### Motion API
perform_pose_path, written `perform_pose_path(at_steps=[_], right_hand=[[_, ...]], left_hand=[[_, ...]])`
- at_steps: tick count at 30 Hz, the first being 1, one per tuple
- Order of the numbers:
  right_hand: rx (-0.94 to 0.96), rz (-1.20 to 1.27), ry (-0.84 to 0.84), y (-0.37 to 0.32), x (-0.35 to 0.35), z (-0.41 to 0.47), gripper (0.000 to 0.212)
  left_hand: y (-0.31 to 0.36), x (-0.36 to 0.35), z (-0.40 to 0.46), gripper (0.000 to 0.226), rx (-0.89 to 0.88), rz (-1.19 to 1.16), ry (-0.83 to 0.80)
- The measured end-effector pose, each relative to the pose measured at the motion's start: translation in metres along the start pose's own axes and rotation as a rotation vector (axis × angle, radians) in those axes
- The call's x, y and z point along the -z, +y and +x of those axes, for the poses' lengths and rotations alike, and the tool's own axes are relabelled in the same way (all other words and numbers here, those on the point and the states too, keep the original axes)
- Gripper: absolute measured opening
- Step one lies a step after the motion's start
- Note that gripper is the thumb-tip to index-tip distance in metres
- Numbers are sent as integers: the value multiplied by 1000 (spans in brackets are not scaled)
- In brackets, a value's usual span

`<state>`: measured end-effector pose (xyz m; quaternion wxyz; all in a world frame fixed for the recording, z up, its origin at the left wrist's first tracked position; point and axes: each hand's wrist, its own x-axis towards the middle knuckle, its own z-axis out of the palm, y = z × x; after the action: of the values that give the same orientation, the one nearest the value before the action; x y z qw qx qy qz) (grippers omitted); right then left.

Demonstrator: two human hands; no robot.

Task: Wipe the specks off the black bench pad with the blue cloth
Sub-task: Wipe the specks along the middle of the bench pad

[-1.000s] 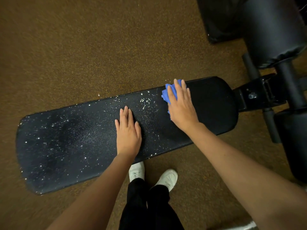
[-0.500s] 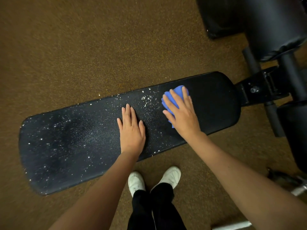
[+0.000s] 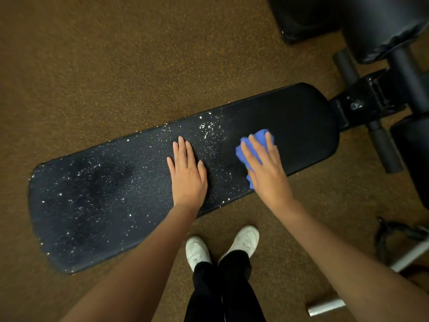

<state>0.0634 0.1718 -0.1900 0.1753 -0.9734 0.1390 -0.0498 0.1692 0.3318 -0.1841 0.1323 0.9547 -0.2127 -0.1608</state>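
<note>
Diagonally lower-left to upper-right, bench pad; both hands flat, right hand on blue cloth.

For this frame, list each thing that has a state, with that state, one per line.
bench pad: right end wiped, middle and left end speckled white.
blue cloth: bunched, pressed flat on the pad under the right hand.
right hand: fingers straight, pressing the cloth.
left hand: flat, fingers straight, resting on the pad's middle.
</note>
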Motion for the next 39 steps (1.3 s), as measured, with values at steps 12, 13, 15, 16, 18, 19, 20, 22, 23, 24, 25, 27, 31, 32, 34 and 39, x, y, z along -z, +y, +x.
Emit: perform_pose_path(at_steps=[12, 13, 15, 16, 18, 19, 20, 22, 23, 24, 25, 27, 31, 32, 34, 39], right_hand=[[-128, 1, 23, -16, -4, -15, 87], [-62, -11, -6, -21, -7, -24, 89], [67, -55, -61, -16, -6, -37, 88], [106, -86, -87, -7, -2, -40, 88], [34, -151, -97, 15, 9, -37, 91], [-51, -165, -75, 26, 13, -33, 92], [-126, -157, -48, 34, 17, -28, 91], [-199, -121, -20, 37, 18, -23, 88], [-204, -116, -15, 31, 15, -23, 88], [-196, -109, -14, 23, 11, -25, 89], [-176, -95, -14, 14, 6, -29, 91], [-99, -44, -43, -6, -4, -40, 93], [65, -21, -117, -5, 6, -51, 90], [11, -32, -111, 4, 14, -48, 90], [-148, -52, -65, 22, 24, -37, 87], [-193, 7, -36, 2, 6, -16, 91]], left_hand=[[-4, -5, -2, 53, -22, 25, 23], [-3, -6, -2, 53, -16, 26, 24], [-2, -4, -2, 57, -21, 31, 23], [-2, -4, -2, 57, -29, 33, 20], [-3, -3, -2, 53, -38, 33, 10], [-4, -3, -3, 53, -38, 33, 12], [-4, -4, -4, 53, -39, 37, 17], [-3, -5, -4, 53, -45, 58, 32], [-3, -6, -4, 53, -42, 66, 36], [-3, -7, -4, 54, -34, 69, 36], [-3, -8, -4, 54, -26, 72, 37], [-1, -8, -4, 54, -20, 81, 33], [0, -6, -3, 53, -12, 60, 28], [0, -5, -3, 53, -11, 56, 23], [1, -5, -4, 55, -8, 56, 19], [2, -7, -3, 55, 10, 49, 23]])
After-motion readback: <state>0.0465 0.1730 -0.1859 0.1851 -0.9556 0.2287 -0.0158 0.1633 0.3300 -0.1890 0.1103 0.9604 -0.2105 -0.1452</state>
